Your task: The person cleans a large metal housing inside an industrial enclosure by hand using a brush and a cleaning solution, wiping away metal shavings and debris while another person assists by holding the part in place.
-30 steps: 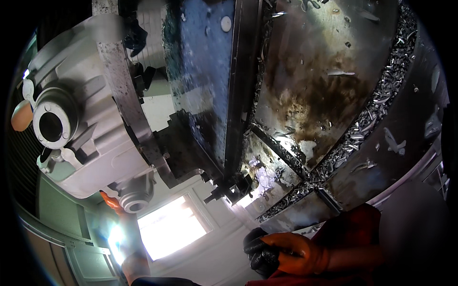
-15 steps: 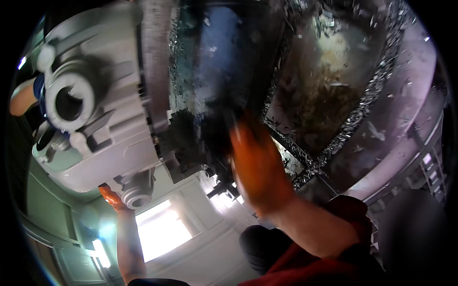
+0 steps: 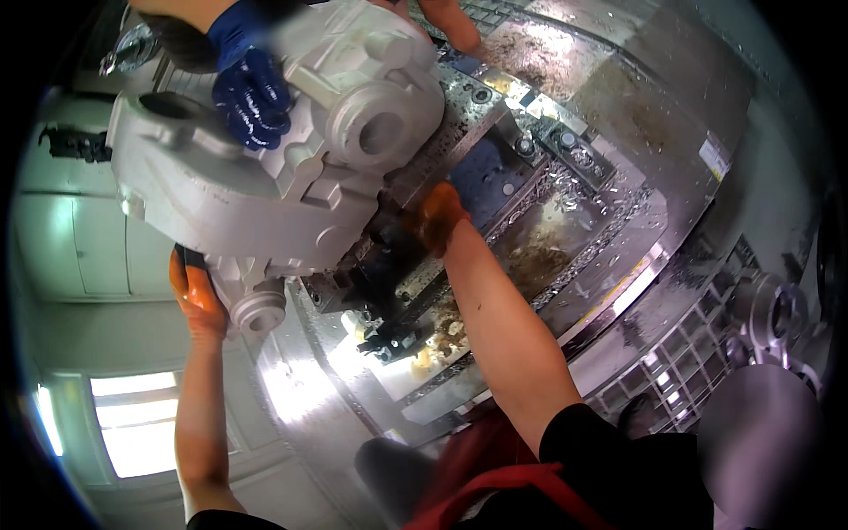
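A large grey metal casting [image 3: 256,212] with round bored bosses hangs tilted over the left of a metal fixture [image 3: 521,177]. My left hand [image 3: 198,296], in an orange glove, is closed on the casting's lower edge beside a short round boss [image 3: 258,311]. Right of the casting, my right hand [image 3: 442,216], also in an orange glove, is curled low over the dark part of the fixture. Its fingertips are in shadow, so what it grips cannot be made out. Another person's blue-gloved hand [image 3: 253,97] rests on top of the casting.
Metal chips [image 3: 565,199] and wet brown residue lie on the fixture bed. Bolted clamp blocks [image 3: 574,155] stand at its far right. Another person's orange-gloved hand [image 3: 452,26] shows at the top. A metal grating [image 3: 662,371] and grey parts [image 3: 768,309] lie at right.
The view has swung and shows more of the fixture. The casting appears further right and closer over the fixture. My left hand stays on its edge; my right hand is by its right side.
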Motion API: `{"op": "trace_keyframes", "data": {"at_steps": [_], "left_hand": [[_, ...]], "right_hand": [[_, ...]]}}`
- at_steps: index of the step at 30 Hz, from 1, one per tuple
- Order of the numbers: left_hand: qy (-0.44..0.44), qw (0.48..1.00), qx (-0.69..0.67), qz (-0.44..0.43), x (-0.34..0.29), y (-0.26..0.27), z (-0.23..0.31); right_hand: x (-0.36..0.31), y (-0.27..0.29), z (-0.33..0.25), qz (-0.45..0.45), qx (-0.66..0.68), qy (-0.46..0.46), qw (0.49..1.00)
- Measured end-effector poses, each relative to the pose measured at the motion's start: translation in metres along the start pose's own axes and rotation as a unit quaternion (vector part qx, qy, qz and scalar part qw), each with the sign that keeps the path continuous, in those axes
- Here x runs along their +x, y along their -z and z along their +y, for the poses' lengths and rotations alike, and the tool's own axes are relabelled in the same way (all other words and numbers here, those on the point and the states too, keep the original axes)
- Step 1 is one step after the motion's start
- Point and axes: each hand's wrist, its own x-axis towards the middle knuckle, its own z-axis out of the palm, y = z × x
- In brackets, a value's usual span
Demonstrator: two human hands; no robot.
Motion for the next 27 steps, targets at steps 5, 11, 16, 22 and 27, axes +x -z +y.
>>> {"op": "trace_keyframes", "data": {"at_steps": [5, 11, 16, 22, 27], "left_hand": [[0.024, 0.996, 0.074, 0.047, -0.008, 0.018, -0.029], [0.054, 0.996, 0.027, 0.069, 0.008, 0.003, -0.03], [0.1, 0.991, -0.079, 0.049, 0.008, 0.022, -0.058], [0.185, 0.971, -0.137, 0.066, 0.015, 0.013, -0.022], [0.193, 0.975, -0.109, -0.027, 0.018, -0.004, 0.03]], "right_hand": [[0.012, 0.024, -0.091, 0.046, 0.492, -0.356, 0.793], [-0.008, 0.008, -0.067, 0.117, 0.608, -0.175, 0.765], [-0.03, -0.019, -0.102, 0.267, 0.531, -0.343, 0.728], [-0.047, -0.013, -0.119, 0.239, 0.513, -0.38, 0.732], [-0.061, -0.044, -0.103, 0.346, 0.473, -0.132, 0.799]]}}
